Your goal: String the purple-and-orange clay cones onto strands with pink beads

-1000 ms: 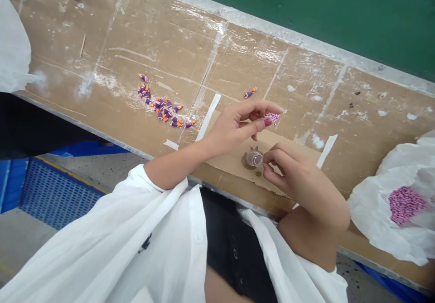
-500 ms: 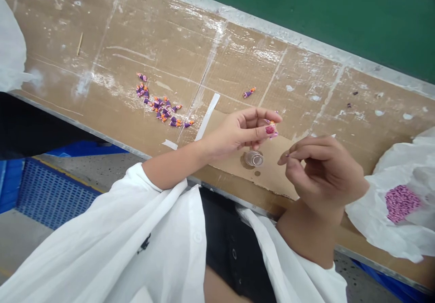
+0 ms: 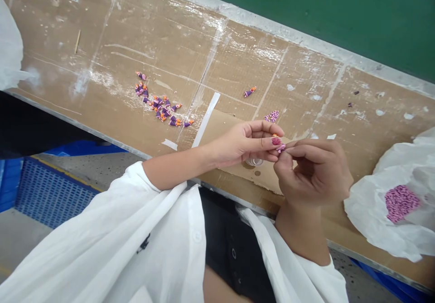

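My left hand (image 3: 260,143) pinches a tiny figurine (image 3: 280,148) between thumb and fingers; bits of pink and orange show at the fingertips. My right hand (image 3: 312,169) has its thumb and forefinger pressed together against the figurine's near end. Whatever small piece those fingers hold is hidden. Under my left hand, the rim of a small clear glass cup (image 3: 254,162) shows on a cardboard sheet (image 3: 248,180). Just beyond my fingers lies a little heap of pink-purple bits (image 3: 271,116). One purple figurine with an orange top (image 3: 249,92) lies farther out.
Several similar purple-and-orange figurines (image 3: 165,108) lie in a cluster to the left. White crumpled paper (image 3: 367,212) at the right holds a pile of pink pieces (image 3: 401,203). A thin wooden stick (image 3: 78,41) lies at the far left, near a white strip of tape (image 3: 206,119).
My right hand has moved left and now meets my left hand at the figurine. My left hand has come slightly down and right, uncovering the heap of bits and covering more of the cup.
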`<state>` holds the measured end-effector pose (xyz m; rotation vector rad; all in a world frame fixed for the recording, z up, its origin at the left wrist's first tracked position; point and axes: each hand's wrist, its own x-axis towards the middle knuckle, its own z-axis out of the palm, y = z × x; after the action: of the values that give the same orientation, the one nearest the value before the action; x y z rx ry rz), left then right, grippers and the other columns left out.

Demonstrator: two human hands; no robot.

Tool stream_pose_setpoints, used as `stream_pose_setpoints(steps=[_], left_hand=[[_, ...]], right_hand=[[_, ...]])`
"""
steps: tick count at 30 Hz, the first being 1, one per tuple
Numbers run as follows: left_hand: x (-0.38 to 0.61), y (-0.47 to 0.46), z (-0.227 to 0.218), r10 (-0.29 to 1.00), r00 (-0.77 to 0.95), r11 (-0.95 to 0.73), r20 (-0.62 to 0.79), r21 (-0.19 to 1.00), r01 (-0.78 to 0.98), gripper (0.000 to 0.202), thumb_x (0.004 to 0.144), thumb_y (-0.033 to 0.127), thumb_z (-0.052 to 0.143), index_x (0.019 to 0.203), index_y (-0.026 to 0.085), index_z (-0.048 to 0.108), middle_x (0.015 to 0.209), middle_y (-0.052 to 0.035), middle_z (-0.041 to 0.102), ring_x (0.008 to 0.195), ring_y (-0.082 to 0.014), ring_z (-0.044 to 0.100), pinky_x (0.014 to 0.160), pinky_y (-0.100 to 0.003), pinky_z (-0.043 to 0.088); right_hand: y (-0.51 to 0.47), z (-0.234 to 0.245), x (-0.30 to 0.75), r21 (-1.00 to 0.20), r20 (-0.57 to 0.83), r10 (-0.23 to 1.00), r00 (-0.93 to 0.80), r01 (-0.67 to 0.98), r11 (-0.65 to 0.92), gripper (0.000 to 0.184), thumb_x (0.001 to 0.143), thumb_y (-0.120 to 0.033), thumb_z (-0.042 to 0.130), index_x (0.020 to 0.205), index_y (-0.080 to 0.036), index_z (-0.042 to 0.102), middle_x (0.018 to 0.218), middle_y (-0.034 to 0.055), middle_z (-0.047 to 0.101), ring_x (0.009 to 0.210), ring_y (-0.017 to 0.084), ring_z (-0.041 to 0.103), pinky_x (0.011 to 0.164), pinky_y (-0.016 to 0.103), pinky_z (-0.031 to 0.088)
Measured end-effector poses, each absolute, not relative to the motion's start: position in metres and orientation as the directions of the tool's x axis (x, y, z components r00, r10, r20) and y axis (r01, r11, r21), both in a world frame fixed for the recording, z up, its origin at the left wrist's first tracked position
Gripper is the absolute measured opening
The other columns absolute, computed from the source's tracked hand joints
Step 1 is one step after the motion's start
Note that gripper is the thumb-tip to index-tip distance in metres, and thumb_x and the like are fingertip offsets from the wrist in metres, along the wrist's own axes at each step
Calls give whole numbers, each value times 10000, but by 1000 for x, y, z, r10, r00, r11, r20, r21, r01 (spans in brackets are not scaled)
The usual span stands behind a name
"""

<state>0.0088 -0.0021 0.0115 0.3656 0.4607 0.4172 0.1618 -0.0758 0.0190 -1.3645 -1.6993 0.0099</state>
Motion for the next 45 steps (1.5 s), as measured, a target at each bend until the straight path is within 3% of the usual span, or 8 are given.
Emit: stream_pose_setpoints(steps=[7, 17, 26, 35, 41, 45], left_hand=[[7, 0, 14, 499, 788, 797, -360, 547, -255, 562, 620, 447, 944, 946, 136, 608, 732, 69, 682, 646, -40, 664, 706, -220, 564], [6, 0, 10, 515, 792, 771, -328, 580, -261, 542, 657, 459, 930, 936, 125, 606, 690, 69, 672, 592, -34, 653, 641, -197, 532], [8, -3, 13, 590, 759, 739, -275, 563, -370, 534, 661, 445, 939, 958, 155, 604, 766, 64, 689, 677, -41, 673, 710, -208, 560], [11, -5, 9, 671, 737, 569, -77, 691, -446, 430, 788, 453, 870, 908, 166, 574, 785, 42, 687, 690, -57, 679, 727, -225, 572], [13, -9, 11, 668, 743, 530, -41, 727, -437, 447, 746, 413, 907, 907, 171, 567, 807, 32, 679, 684, -63, 661, 713, -238, 566], [12, -5, 11, 685, 727, 477, -52, 786, -393, 399, 823, 450, 831, 940, 181, 560, 813, 30, 654, 688, -70, 651, 719, -252, 559]], right_hand=[[-78, 23, 161, -365, 662, 748, -53, 849, 383, 240, 862, -81, 697, 903, -299, 607, 723, -5, 670, 628, 189, 663, 575, 365, 573], [-75, 17, 156, -343, 712, 698, -72, 832, 435, 224, 861, -64, 698, 916, -270, 627, 742, 8, 671, 632, 170, 655, 564, 325, 571], [-78, 16, 162, -514, 707, 705, 56, 725, 459, 385, 816, -65, 783, 1114, -290, 687, 880, 20, 720, 701, 193, 705, 607, 349, 597], [-78, 19, 160, -438, 755, 655, 23, 762, 477, 331, 805, -53, 779, 1040, -253, 660, 855, -1, 720, 701, 168, 711, 648, 319, 604], [-79, 20, 160, -423, 770, 637, 35, 776, 467, 302, 806, -50, 740, 994, -265, 642, 808, -15, 704, 661, 165, 693, 609, 329, 599], [-78, 18, 164, -481, 764, 641, 72, 726, 491, 366, 785, -8, 719, 1042, -263, 665, 855, -8, 697, 680, 164, 694, 600, 325, 610]])
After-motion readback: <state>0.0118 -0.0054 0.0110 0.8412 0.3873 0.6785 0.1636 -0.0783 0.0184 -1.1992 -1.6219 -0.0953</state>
